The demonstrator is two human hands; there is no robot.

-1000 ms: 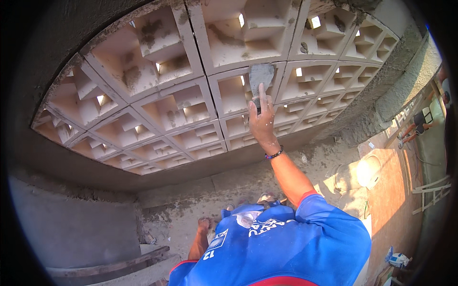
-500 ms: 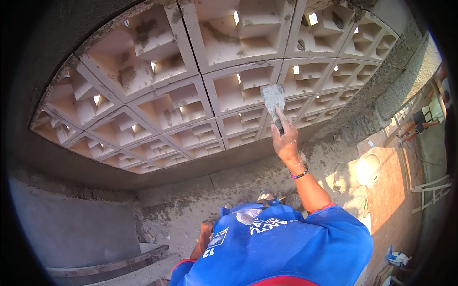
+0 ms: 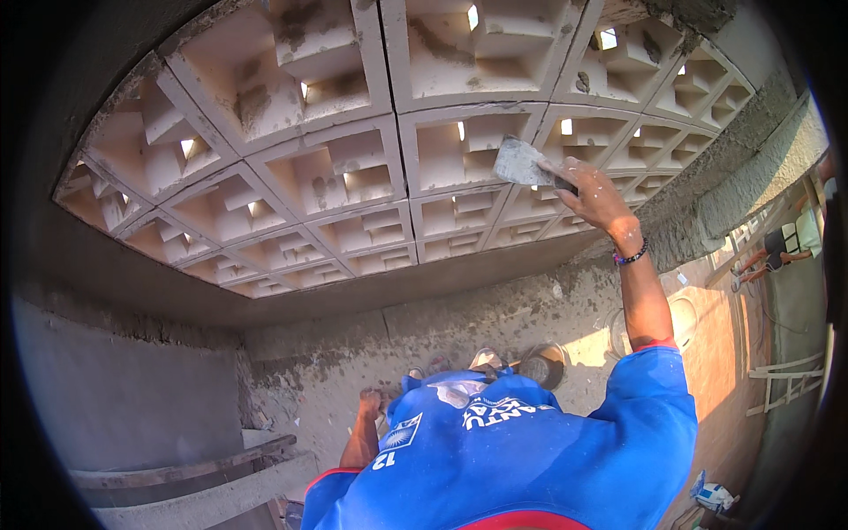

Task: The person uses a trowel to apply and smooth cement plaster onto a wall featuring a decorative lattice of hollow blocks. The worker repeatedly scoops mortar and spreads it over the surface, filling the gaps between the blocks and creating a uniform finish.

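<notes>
In my right hand is a putty knife, my fingers wrapped round its dark handle. Its wide, mortar-smeared blade points left, in front of the pale ventilation block wall; whether it touches the blocks I cannot tell. The blocks have stepped hollows with small lit slots, and grey mortar smears mark several of them. Down beside my blue shirt hangs my left hand, small in view, its fingers too unclear to read.
A bucket stands on the mortar-spattered floor by my feet. Wooden planks lie at lower left, near a grey plastered wall. At the far right another person is near a pale wooden frame. A rough ledge edges the blocks.
My right hand has moved right and swung the putty knife from pointing up to pointing left. My left arm shows further out from my body. The view has shifted slightly.
</notes>
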